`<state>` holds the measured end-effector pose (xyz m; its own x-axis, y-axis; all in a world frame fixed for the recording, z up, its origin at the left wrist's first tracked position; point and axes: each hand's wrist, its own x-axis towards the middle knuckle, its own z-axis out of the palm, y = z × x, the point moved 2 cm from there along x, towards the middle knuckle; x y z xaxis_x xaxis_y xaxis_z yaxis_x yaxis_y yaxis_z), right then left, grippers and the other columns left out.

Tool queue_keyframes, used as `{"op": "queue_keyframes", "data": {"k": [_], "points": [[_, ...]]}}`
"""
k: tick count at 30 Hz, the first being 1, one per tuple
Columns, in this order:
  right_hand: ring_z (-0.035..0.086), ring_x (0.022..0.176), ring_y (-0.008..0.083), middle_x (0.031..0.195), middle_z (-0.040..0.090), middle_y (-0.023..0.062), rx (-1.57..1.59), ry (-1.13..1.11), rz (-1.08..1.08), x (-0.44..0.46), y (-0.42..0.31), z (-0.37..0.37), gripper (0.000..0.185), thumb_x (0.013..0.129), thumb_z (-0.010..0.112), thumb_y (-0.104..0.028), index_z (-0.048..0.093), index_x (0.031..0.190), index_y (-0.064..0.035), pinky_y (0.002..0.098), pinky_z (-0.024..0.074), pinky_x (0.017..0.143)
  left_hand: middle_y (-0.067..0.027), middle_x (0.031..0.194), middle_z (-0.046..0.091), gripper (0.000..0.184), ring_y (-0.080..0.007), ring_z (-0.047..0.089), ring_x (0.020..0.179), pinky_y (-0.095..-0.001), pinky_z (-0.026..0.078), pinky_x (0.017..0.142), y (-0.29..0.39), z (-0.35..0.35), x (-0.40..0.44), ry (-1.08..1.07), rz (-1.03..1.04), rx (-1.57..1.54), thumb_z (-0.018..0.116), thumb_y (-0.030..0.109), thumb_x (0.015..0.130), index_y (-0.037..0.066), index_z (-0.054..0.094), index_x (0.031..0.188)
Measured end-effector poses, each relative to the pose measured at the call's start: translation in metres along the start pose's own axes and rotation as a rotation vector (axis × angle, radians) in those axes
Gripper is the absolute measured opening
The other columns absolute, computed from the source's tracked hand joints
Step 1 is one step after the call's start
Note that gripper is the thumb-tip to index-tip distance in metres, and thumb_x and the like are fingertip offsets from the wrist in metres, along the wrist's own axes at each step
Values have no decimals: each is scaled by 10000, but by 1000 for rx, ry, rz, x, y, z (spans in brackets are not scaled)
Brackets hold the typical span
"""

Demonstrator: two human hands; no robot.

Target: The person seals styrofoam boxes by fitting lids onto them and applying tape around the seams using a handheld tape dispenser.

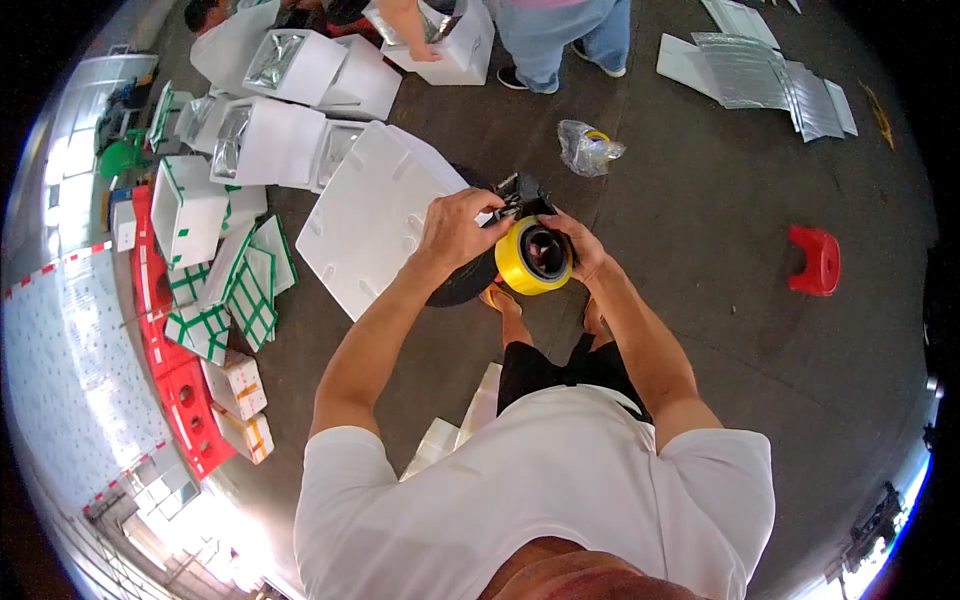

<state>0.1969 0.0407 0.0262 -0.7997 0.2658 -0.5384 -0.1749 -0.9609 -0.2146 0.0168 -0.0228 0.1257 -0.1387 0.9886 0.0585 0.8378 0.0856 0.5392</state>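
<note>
Evidently both hands are at work on one tape dispenser (519, 190), held in front of the body just above the middle of the view and loaded with a wide yellow tape roll (518, 262). The right hand (577, 246) is clamped on its body, thumb on the near face, at about two o'clock from the roll. The left hand (462, 226), at ten o'clock, has its fingers bent and drawn nearly together at the metal front; whether they pinch the tape's end, I cannot tell.

Taking the roll as the clock's centre, a big white foam box (375, 215) sits near the left hand at ten o'clock, a dark round object (465, 287) beside it. On the grey concrete floor (690, 210), a plastic-wrapped roll (590, 150) lies at one o'clock, silver foil sheets (740, 72) between one and two, a red stool (817, 262) at three. More foam boxes (275, 140) crowd together farther out at ten, green-taped panels (250, 295) lean at nine, and a red barrier (190, 395) runs past eight. At eleven, a co-worker's hand (425, 50) touches a foil-lined box (462, 50); someone in jeans (560, 45) stands at twelve.
</note>
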Motion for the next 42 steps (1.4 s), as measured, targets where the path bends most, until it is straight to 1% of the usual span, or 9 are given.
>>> {"op": "queue_keyframes", "data": {"k": [15, 21, 26, 28, 31, 32, 38, 40, 42], "points": [[709, 807, 200, 963, 702, 133, -49, -149, 17, -27, 2, -14, 262, 899, 642, -193, 623, 1055, 17, 332, 610, 737, -130, 815, 724, 158, -192, 720, 739, -300, 573, 701, 14, -14, 10, -237, -7, -126, 714, 122, 831, -24, 686, 886], [715, 811, 248, 969, 712, 147, -14, -65, 208, -44, 8, -17, 316, 874, 672, -233, 631, 1057, 21, 386, 605, 797, -61, 876, 693, 167, -124, 658, 801, -277, 536, 744, 0, -37, 25, -783, -121, -430, 629, 134, 941, -19, 666, 996], [712, 849, 245, 987, 709, 151, 46, -69, 208, -47, 13, -10, 314, 874, 676, -235, 632, 1060, 14, 377, 607, 790, -73, 888, 708, 242, -136, 669, 817, -265, 532, 770, -61, -48, 31, -287, -213, -672, 653, 232, 938, 16, 696, 1037], [711, 858, 240, 988, 707, 149, 67, -52, 207, -47, 13, -12, 313, 879, 673, -235, 627, 1066, 12, 366, 610, 778, -137, 1069, 676, 432, -240, 646, 1015, -376, 495, 931, -88, -48, 10, 10, -206, -235, 714, 376, 868, 54, 658, 1151], [693, 786, 178, 951, 673, 95, 9, 94, 6, -35, 10, -23, 350, 895, 665, -211, 560, 1181, -40, 304, 607, 688, -174, 1341, 528, 680, -336, 491, 1256, -506, 330, 1102, -101, -23, -46, 35, 49, 423, 751, 493, 778, 93, 561, 1294], [693, 786, 178, 951, 673, 95, 18, 92, 13, -28, 8, -29, 350, 895, 665, -211, 560, 1181, -40, 304, 607, 688, -152, 1527, 314, 855, -359, 292, 1406, -564, 161, 1167, -115, -11, -63, -140, -39, 400, 763, 532, 732, 153, 433, 1424], [656, 692, 131, 950, 661, 68, -224, 300, -198, 12, -7, -36, 394, 906, 634, -103, 536, 1287, -83, 265, 564, 540, -154, 1571, 235, 819, -360, 211, 1455, -564, 153, 1174, -133, 18, -89, -162, -52, 486, 742, 413, 778, 232, 372, 1485], [663, 942, 179, 1145, 630, 103, -340, 223, -142, 18, -12, -34, 558, 886, 682, -168, 464, 1388, -58, 311, 582, 731, -152, 1566, 250, 755, -367, 218, 1451, -575, 160, 1165, -134, 19, -90, -87, -1, 440, 724, 365, 801, 223, 401, 1468], [644, 649, 132, 932, 659, 70, -264, 330, -193, 28, -11, -29, 428, 895, 655, -119, 534, 1305, -95, 255, 517, 483, -153, 1566, 252, 731, -369, 225, 1449, -582, 166, 1160, -137, 20, -90, -88, 5, 417, 722, 363, 805, 223, 421, 1456]]}}
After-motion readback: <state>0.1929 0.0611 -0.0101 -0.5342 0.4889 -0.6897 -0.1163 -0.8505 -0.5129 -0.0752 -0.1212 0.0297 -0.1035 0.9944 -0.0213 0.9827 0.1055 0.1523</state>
